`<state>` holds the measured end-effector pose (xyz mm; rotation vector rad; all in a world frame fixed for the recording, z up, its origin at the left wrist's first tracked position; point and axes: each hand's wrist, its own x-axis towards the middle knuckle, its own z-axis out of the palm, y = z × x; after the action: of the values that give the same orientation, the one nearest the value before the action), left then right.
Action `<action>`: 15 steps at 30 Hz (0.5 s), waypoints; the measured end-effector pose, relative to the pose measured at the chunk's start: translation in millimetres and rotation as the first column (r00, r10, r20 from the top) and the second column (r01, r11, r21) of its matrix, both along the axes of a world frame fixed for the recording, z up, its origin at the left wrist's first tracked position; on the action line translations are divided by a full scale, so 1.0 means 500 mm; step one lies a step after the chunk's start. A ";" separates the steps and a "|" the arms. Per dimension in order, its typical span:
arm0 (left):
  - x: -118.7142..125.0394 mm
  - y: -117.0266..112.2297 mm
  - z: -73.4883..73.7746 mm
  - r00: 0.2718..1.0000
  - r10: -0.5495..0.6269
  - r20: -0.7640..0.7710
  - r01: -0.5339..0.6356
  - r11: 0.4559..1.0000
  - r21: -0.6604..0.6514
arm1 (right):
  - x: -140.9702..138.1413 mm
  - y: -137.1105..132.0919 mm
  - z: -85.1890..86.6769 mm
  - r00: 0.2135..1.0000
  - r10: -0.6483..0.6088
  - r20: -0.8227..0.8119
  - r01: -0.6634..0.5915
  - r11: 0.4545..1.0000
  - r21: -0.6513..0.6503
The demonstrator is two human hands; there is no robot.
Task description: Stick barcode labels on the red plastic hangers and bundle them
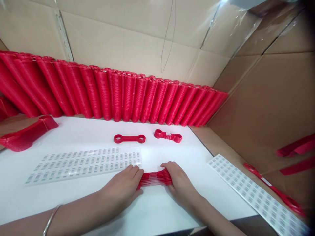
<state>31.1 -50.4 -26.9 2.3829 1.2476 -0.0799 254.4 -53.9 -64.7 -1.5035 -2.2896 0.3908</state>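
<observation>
My left hand (124, 187) and my right hand (180, 183) each grip one end of a small stack of flat red plastic pieces (154, 178) that rests on the white table (73, 203) near its front edge. Both hands are curled round the stack's ends. Farther back lies a single red flat piece with a ring at each end (129, 138). To its right lies a second red piece (168, 135) with a small white label on it. A sheet of small barcode stickers (83, 164) lies left of my left hand.
A long row of stacked red pieces (118, 96) leans against the cardboard back wall. Another red stack (26, 133) lies at the table's left. A second sticker sheet (256, 193) and a red strip (275, 190) lie on the right, beside a cardboard side wall (265, 108).
</observation>
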 end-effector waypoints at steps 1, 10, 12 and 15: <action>0.001 0.000 -0.003 1.000 -0.003 -0.015 0.003 1.000 0.006 | 0.004 -0.006 0.016 0.998 0.059 -0.007 -0.059 0.997 -0.041; -0.002 0.003 -0.011 0.971 -0.017 0.238 0.022 1.000 -0.019 | -0.024 -0.027 0.078 0.939 0.284 0.194 -0.283 0.959 -0.035; 0.004 0.010 -0.005 0.963 0.028 0.267 -0.005 0.996 -0.089 | -0.039 -0.017 0.070 0.916 0.290 0.278 -0.301 0.954 -0.003; 0.015 0.028 0.004 0.957 0.084 0.278 -0.046 0.989 -0.140 | -0.046 -0.003 0.072 0.902 0.263 0.343 -0.290 0.956 0.031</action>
<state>38.5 -36.4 -24.8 2.1480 1.1452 0.1879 231.3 -55.2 -28.6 -1.2855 -2.7648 0.1156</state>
